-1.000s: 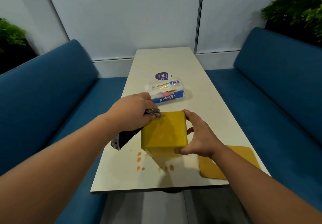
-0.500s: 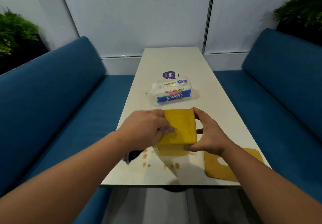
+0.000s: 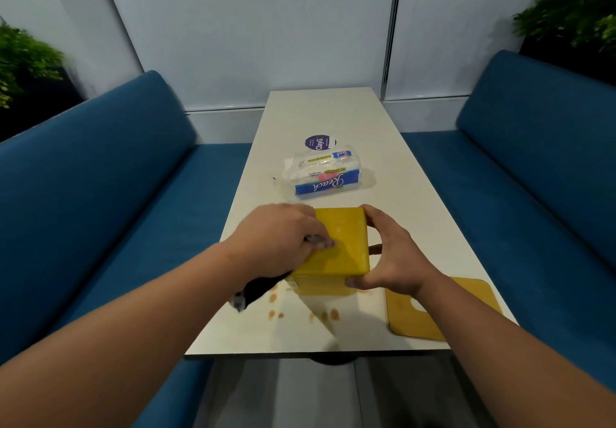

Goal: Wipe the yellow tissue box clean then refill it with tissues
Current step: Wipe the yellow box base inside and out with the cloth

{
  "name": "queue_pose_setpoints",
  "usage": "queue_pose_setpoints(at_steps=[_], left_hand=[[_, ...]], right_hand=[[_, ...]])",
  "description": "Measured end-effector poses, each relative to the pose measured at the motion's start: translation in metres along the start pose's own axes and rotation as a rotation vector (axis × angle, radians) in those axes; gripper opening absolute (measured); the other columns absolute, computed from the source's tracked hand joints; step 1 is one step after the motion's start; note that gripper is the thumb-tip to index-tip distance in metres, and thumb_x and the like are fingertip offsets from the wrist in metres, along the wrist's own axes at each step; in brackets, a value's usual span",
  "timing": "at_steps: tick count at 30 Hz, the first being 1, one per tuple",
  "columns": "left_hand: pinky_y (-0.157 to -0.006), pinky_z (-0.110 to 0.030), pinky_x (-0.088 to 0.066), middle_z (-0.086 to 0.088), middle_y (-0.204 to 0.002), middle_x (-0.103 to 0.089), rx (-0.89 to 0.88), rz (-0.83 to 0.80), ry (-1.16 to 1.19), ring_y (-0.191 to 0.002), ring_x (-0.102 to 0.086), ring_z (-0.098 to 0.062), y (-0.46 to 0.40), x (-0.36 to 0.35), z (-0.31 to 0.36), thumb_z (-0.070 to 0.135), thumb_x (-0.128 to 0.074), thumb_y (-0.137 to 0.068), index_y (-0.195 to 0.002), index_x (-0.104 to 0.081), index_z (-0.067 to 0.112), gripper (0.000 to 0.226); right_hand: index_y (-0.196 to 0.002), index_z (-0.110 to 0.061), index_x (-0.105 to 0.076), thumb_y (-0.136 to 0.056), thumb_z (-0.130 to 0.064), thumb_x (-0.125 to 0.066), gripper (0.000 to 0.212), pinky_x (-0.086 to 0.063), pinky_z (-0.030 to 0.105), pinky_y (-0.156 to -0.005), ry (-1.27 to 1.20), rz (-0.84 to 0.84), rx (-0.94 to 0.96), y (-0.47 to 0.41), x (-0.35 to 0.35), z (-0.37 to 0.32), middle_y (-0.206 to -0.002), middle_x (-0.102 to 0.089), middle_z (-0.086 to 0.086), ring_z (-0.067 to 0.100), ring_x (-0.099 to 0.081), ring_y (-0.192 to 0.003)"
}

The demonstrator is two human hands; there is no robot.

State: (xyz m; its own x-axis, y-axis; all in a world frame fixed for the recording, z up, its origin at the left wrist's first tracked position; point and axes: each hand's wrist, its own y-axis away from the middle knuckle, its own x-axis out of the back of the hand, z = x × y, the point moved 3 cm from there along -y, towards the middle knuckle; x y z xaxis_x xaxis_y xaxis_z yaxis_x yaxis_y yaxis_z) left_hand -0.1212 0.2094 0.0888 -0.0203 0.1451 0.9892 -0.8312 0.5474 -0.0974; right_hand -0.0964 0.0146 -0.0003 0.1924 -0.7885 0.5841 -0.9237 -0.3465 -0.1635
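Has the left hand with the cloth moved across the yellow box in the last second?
Yes. The left hand slid rightward from the yellow box's left edge onto its top.

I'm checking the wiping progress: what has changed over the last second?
The left hand, gripping the dark cloth, slid from the yellow tissue box's left edge onto its top. The right hand kept holding the box's right side; tissue pack and yellow lid stayed put.

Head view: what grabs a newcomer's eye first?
The glossy yellow cube-shaped tissue box at the table's near centre, gripped by the right hand while the left hand presses a dark cloth against its left side. Next, the orange-brown droplets on the white tabletop just in front of it. Behind sits a plastic-wrapped blue-and-white paper towel pack.
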Motion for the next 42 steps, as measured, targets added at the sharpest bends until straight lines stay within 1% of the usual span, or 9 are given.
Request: queue_pose_setpoints(at_steps=[3, 8, 13, 18, 23, 29, 35, 39, 42], left_hand=[[-0.078, -0.029, -0.048, 0.012, -0.112, -0.059, 0.108, 0.076, -0.042, -0.1, -0.053, -0.011, -0.011, 0.005, -0.01, 0.042, -0.045, -0.097, -0.121, -0.063, 0.038, 0.03], [-0.075, -0.025, -0.044, 0.015, -0.103, -0.058, -0.084, -0.086, 0.031, -0.091, -0.05, -0.005, 0.0, -0.006, 0.021, 0.045, -0.047, -0.095, -0.117, -0.066, 0.038, 0.029], [-0.074, -0.026, -0.044, 0.012, -0.109, -0.06, 0.125, 0.068, -0.032, -0.099, -0.052, -0.011, -0.015, 0.005, -0.006, 0.043, -0.046, -0.097, -0.119, -0.064, 0.036, 0.03], [-0.076, -0.029, -0.047, 0.015, -0.103, -0.059, -0.064, -0.073, 0.013, -0.094, -0.053, -0.008, 0.0, -0.006, 0.023, 0.045, -0.048, -0.096, -0.115, -0.066, 0.039, 0.027], [-0.076, -0.031, -0.048, 0.012, -0.108, -0.06, 0.094, 0.071, -0.028, -0.097, -0.054, -0.012, -0.007, 0.003, -0.005, 0.041, -0.047, -0.097, -0.117, -0.066, 0.036, 0.028], [-0.065, -0.013, -0.033, 0.018, -0.091, -0.054, -0.024, -0.116, 0.025, -0.083, -0.047, -0.003, 0.007, 0.007, -0.002, 0.043, -0.055, -0.093, -0.107, -0.07, 0.037, 0.022], [-0.068, -0.028, -0.046, 0.009, -0.091, -0.056, 0.341, 0.22, 0.281, -0.082, -0.053, -0.01, -0.005, 0.018, -0.02, 0.041, -0.063, -0.088, -0.101, -0.054, 0.03, 0.019], [-0.078, -0.025, -0.04, 0.007, -0.11, -0.056, 0.302, 0.362, 0.231, -0.096, -0.048, -0.01, 0.002, -0.004, -0.018, 0.046, -0.057, -0.091, -0.105, -0.066, 0.024, 0.028], [-0.089, -0.033, -0.04, 0.007, -0.128, -0.053, 0.188, 0.284, -0.006, -0.11, -0.046, -0.016, 0.021, -0.021, -0.011, 0.065, -0.041, -0.087, -0.125, -0.061, 0.027, 0.057]], right_hand=[[-0.144, -0.034, -0.027, -0.049, -0.033, -0.095, 0.117, -0.047, 0.01, -0.074, -0.001, 0.008, -0.001, 0.0, 0.001, 0.0, -0.134, -0.039, -0.018, 0.005, -0.042, -0.121], [-0.145, -0.032, -0.026, -0.048, -0.033, -0.095, 0.119, -0.049, 0.015, -0.079, 0.002, -0.006, -0.007, 0.002, 0.001, 0.001, -0.137, -0.039, -0.015, 0.008, -0.043, -0.122], [-0.145, -0.032, -0.026, -0.049, -0.034, -0.095, 0.118, -0.046, 0.008, -0.072, 0.012, -0.004, -0.008, 0.002, 0.001, 0.0, -0.133, -0.037, -0.019, 0.004, -0.041, -0.12], [-0.146, -0.03, -0.027, -0.046, -0.033, -0.095, 0.121, -0.048, 0.011, -0.074, 0.004, 0.0, -0.009, 0.001, 0.001, 0.001, -0.137, -0.039, -0.015, 0.005, -0.042, -0.123], [-0.143, -0.033, -0.027, -0.049, -0.032, -0.095, 0.116, -0.047, 0.012, -0.074, -0.005, 0.004, -0.007, 0.001, 0.002, -0.001, -0.132, -0.039, -0.018, 0.006, -0.042, -0.12], [-0.143, -0.034, -0.028, -0.049, -0.032, -0.095, 0.115, -0.048, 0.013, -0.076, -0.004, 0.003, -0.001, 0.0, 0.002, -0.001, -0.133, -0.04, -0.017, 0.006, -0.042, -0.121], [-0.141, -0.036, -0.029, -0.047, -0.035, -0.094, 0.114, -0.05, 0.015, -0.078, -0.019, 0.006, 0.008, 0.0, 0.002, -0.001, -0.133, -0.042, -0.017, 0.005, -0.043, -0.122], [-0.141, -0.037, -0.027, -0.048, -0.036, -0.094, 0.114, -0.048, 0.013, -0.076, -0.004, 0.003, 0.008, 0.0, 0.001, -0.002, -0.133, -0.04, -0.018, 0.004, -0.042, -0.121], [-0.14, -0.037, -0.027, -0.05, -0.034, -0.095, 0.112, -0.048, 0.011, -0.074, -0.003, 0.006, 0.002, 0.0, 0.002, -0.001, -0.132, -0.039, -0.019, 0.003, -0.042, -0.121]])
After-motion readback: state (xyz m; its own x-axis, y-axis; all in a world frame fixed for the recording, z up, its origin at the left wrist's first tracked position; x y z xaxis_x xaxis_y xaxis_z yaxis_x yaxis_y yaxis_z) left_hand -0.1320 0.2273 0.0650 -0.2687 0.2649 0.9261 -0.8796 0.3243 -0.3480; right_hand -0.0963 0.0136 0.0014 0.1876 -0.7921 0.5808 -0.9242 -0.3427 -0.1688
